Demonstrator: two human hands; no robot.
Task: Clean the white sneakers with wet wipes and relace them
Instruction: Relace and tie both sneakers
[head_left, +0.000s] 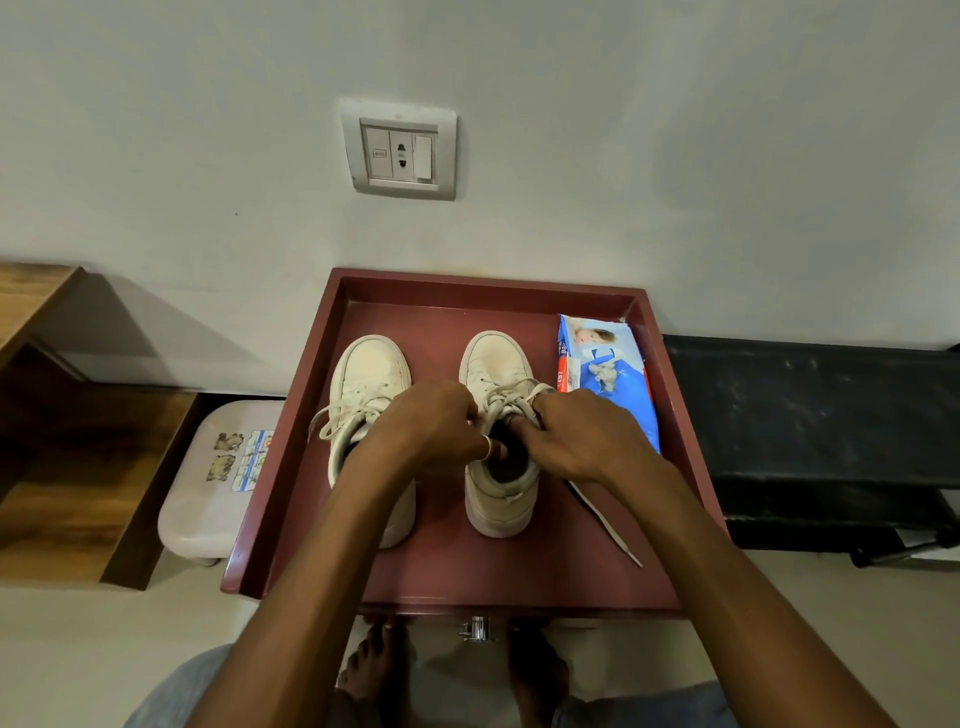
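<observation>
On the dark red tray (311, 467) our left hand (431, 431) and right hand (576, 441) are both at the right sneaker (498, 358), fingers curled tight on its lace (511, 395) just above the opening. One lace end (605, 524) trails off on the tray to the right. The left sneaker (371, 364) sits just beside it, toe toward the wall. The wet wipes pack (608, 374) lies along the tray's right side.

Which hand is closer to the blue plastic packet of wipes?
Right. The right hand grips the laces of the white sneaker next to the blue plastic wipes packet; the left hand grips them on that sneaker's other side, farther away.
</observation>
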